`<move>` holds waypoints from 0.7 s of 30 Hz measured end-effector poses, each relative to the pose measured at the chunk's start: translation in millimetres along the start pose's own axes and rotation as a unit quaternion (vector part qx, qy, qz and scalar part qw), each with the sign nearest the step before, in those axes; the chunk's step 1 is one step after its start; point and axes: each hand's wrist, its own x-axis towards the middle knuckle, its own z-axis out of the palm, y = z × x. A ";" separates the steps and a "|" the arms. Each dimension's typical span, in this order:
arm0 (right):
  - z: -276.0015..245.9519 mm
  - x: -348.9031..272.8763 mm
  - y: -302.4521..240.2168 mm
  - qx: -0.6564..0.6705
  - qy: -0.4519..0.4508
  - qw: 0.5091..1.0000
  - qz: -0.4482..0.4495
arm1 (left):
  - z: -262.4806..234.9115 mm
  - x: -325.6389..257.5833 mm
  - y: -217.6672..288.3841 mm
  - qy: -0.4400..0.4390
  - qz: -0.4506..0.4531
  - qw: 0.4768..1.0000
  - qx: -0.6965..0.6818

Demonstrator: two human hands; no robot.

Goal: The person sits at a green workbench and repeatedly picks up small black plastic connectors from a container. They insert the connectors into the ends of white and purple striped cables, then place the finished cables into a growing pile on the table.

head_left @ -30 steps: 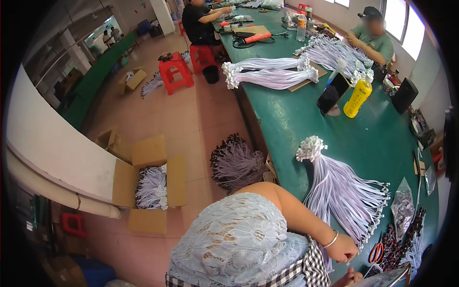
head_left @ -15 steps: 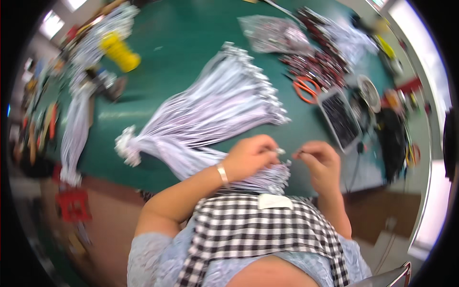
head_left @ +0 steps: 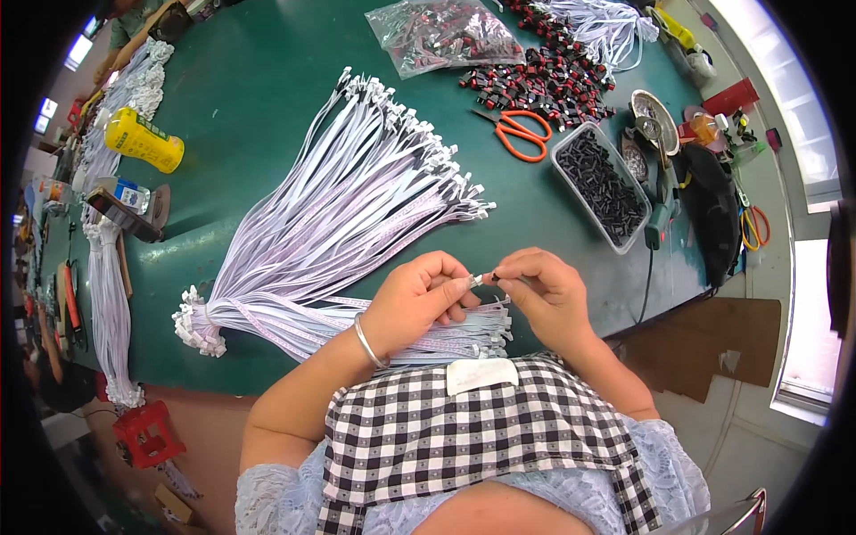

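Note:
My left hand is closed in a pinch on the white connector at the end of a thin cable. Facing it, my right hand pinches a small black piece right at the connector; whether the two parts touch I cannot tell. Under my left hand runs a strand of a big bundle of flat white cables, gathered at the left end. The other strand fans out beyond my hands, and many of its tips show black by the white connectors.
Right of my hands stands a clear tray of small black tubes. Beyond it lie orange-handled cutters, a heap of red-and-black parts and a plastic bag. A yellow bottle and a phone on a stand are at left.
My hands have come together, so the black piece now meets the connector where a gap was before. The whole view has shifted, and the table contents appear sharper.

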 end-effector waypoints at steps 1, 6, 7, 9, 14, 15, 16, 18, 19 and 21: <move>0.2 -0.6 0.2 -0.004 0.002 1.000 0.007 | -0.6 0.6 -0.2 -0.002 -0.002 1.000 0.003; 0.7 5.9 -0.6 -0.017 -0.022 0.999 0.037 | -0.5 2.2 1.1 0.007 -0.002 1.000 0.016; 0.9 6.6 0.9 -0.013 -0.023 0.999 0.042 | -0.2 2.3 0.9 0.009 -0.003 1.000 0.015; 2.2 6.7 1.1 -0.013 -0.020 0.998 0.061 | -0.3 2.7 0.4 0.010 -0.002 1.000 0.012; 0.5 6.5 -2.4 0.001 -0.024 0.994 0.111 | 0.0 2.5 0.6 0.015 0.001 1.000 0.014; 0.1 6.2 -2.8 0.003 -0.026 0.993 0.114 | -0.1 2.7 0.1 0.014 0.001 1.000 0.016; -0.2 5.8 -3.1 0.006 -0.027 0.993 0.117 | -0.3 2.8 -1.1 0.014 0.002 1.000 0.019; 1.2 4.9 -2.0 0.032 -0.018 0.991 0.128 | 0.0 2.4 -1.7 0.013 0.004 1.000 0.023; 2.3 4.4 -1.7 0.044 -0.014 0.990 0.134 | 0.4 2.0 -1.6 0.013 0.005 1.000 0.025; 4.4 4.4 -3.8 0.035 -0.012 0.993 0.111 | 1.0 1.6 -0.9 0.010 0.006 1.000 0.028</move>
